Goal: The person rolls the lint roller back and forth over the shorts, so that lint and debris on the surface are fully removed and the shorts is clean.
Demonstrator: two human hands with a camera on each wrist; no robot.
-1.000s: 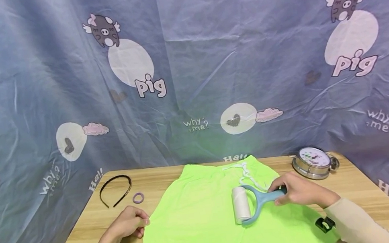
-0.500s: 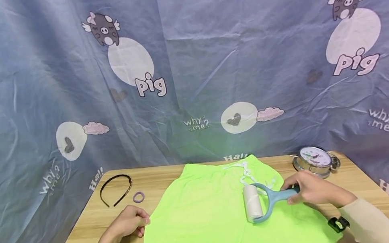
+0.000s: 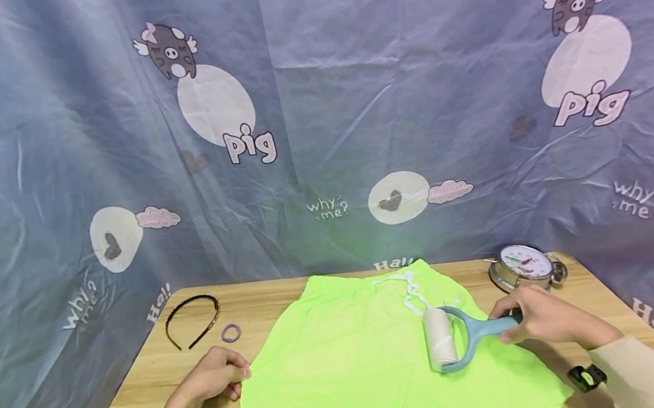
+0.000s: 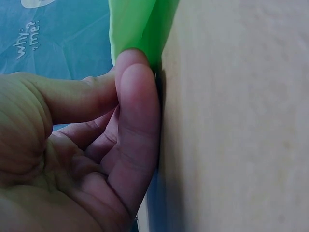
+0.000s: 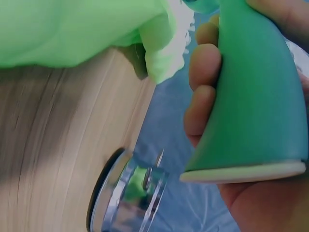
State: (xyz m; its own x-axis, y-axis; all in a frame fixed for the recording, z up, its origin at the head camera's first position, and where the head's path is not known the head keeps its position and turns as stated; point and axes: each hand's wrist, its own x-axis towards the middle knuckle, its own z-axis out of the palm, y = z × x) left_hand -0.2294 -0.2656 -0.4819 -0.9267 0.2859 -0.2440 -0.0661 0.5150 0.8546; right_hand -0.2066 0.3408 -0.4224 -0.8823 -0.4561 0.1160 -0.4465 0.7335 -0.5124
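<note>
Neon-green shorts point(image 3: 334, 359) with a white drawstring point(image 3: 413, 292) lie spread on the wooden table. At their left edge my left hand point(image 3: 213, 376) pinches the fabric between thumb and fingers; the left wrist view shows the green cloth point(image 4: 133, 29) at the fingertips. My right hand point(image 3: 546, 318) grips the blue handle of a lint roller point(image 3: 478, 329). The white roll of the lint roller rests on the right half of the shorts, below the drawstring. In the right wrist view the fingers point(image 5: 205, 67) curl round the handle.
A black headband point(image 3: 192, 302) and a purple hair tie point(image 3: 231, 333) lie at the back left of the table point(image 3: 140, 376). Behind my right hand stands a round metal clock-like dial point(image 3: 524, 265). A blue printed cloth point(image 3: 318, 130) hangs behind the table.
My right hand has moved the lint roller to the right across the shorts. My left hand stays at the left edge, still pinching the fabric.
</note>
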